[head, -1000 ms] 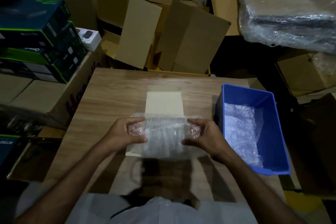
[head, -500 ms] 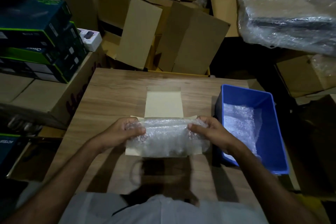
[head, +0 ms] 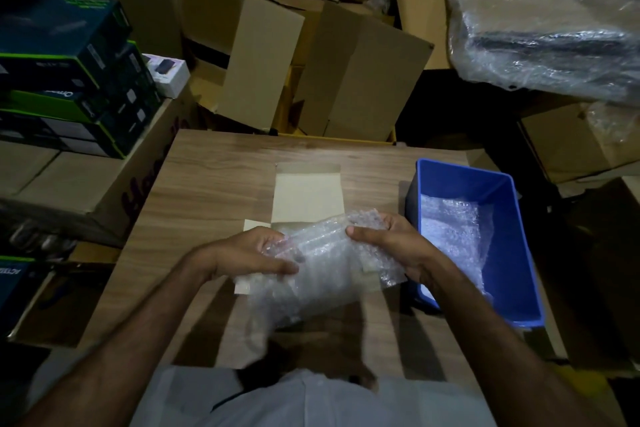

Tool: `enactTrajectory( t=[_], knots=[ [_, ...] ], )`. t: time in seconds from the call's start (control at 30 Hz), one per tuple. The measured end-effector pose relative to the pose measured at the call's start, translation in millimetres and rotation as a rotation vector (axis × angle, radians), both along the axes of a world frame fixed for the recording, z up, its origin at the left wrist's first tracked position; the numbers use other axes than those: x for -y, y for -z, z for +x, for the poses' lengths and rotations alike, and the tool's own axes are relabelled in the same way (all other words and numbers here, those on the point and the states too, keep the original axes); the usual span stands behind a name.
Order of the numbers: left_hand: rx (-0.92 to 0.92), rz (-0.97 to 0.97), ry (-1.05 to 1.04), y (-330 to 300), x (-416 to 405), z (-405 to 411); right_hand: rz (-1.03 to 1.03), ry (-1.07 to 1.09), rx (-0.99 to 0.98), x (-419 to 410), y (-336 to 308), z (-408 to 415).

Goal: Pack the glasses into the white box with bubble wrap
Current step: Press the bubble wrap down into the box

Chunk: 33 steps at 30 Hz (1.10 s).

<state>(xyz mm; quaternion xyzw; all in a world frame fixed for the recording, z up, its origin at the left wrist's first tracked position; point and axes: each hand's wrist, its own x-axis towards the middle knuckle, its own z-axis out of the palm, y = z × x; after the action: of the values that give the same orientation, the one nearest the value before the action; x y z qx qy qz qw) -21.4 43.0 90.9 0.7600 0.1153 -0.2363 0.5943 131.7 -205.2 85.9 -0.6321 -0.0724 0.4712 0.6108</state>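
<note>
A bundle of bubble wrap (head: 311,274) is gripped at both ends by a person's two hands above a wooden table (head: 214,184). The left hand (head: 249,253) closes over the bundle's left end, thumb along its near side and fingers curled behind. The right hand (head: 391,243) pinches the bundle's right end between thumb and fingers, that end held higher so the bundle slants across. Whether glasses lie inside cannot be told through the cloudy wrap; the bundle's lower edge is blurred.

Directly under and just beyond the hands sits the white box (head: 308,198), open, its pale lid flap lying flat on the table away from the person and its side flaps showing at either edge of the bundle.

Just right of the right hand stands a blue bin (head: 519,253) with a loose sheet of bubble wrap lying in its bottom. Beyond the table, past the hands, opened cardboard cartons (head: 263,55) are heaped together. To the left of the left hand, dark boxes (head: 65,73) with green edging are stacked on a large brown carton. Far to the upper right, a plastic-wrapped parcel (head: 547,31) rests on more cartons.
</note>
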Motion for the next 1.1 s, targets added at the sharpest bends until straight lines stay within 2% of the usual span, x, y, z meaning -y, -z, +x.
enactTrajectory(
  t=[0.1,0.17,0.27,0.33,0.4,0.5,0.57,0.6,0.67,0.77,0.83,0.9,1.03,1.1],
  knots=[
    [-0.008,-0.060,-0.101,7,-14,-12,-0.030,-0.040,0.012,13,12,-3],
    [-0.060,-0.138,-0.158,16,-24,-20,-0.027,-0.015,-0.047,19,21,-6],
    [-0.101,-0.191,-0.343,29,-28,-25,0.011,0.015,-0.082,21,28,-6],
    [-0.026,-0.220,-0.384,35,-22,-24,0.016,-0.009,-0.066,21,29,-4],
    [0.052,-0.170,-0.441,35,-15,-23,0.005,-0.028,-0.071,22,29,-3],
    [0.117,-0.121,-0.457,27,-12,-23,0.061,-0.036,-0.148,28,25,-4],
    [0.088,-0.112,-0.423,24,-17,-26,0.092,-0.028,-0.225,29,21,-5],
    [0.056,-0.135,-0.417,23,-20,-28,0.059,-0.045,-0.199,28,20,-4],
    [0.010,-0.223,-0.400,22,-26,-34,-0.053,-0.101,0.001,23,22,-3],
    [0.004,-0.357,-0.383,20,-27,-39,-0.148,-0.051,0.297,15,31,-4],
    [0.045,-0.224,-0.410,25,-23,-38,-0.167,-0.053,0.488,12,40,-3],
    [0.120,-0.004,-0.404,35,-18,-33,-0.137,-0.123,0.670,7,47,-2],
    [0.218,0.197,-0.226,48,-13,-25,-0.147,-0.252,0.877,2,57,-4],
    [0.278,0.339,-0.112,54,-12,-23,-0.160,-0.276,0.857,1,59,-4]
  ],
)
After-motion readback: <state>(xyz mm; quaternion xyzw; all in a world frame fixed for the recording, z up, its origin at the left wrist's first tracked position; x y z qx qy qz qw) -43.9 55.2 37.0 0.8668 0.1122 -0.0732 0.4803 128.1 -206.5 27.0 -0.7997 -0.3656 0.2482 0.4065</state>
